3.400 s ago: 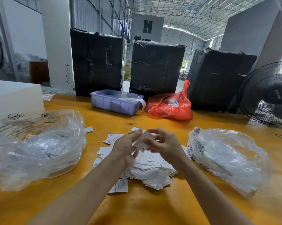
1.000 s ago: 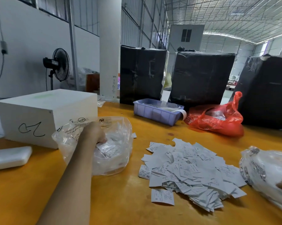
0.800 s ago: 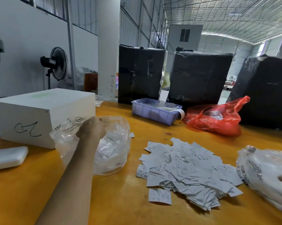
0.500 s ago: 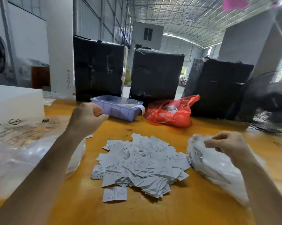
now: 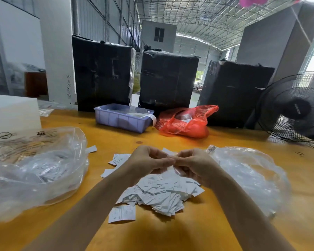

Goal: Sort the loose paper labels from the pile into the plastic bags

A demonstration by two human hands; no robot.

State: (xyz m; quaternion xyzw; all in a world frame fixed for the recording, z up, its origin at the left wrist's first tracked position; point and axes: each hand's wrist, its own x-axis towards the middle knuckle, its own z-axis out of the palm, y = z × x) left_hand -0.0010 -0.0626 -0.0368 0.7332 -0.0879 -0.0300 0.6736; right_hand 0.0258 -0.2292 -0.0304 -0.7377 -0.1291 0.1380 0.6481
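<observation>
Mid-sort: my left hand (image 5: 149,163) and right hand (image 5: 195,164) met above the label pile (image 5: 163,192), fingers curled, seemingly pinching a label. Next: read it, drop into left bag (image 5: 35,171) or right bag (image 5: 246,176).

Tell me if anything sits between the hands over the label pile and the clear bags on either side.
Nothing visible does. The left hand and right hand meet above the label pile; only bare table separates the pile from the left bag and the right bag.
</observation>
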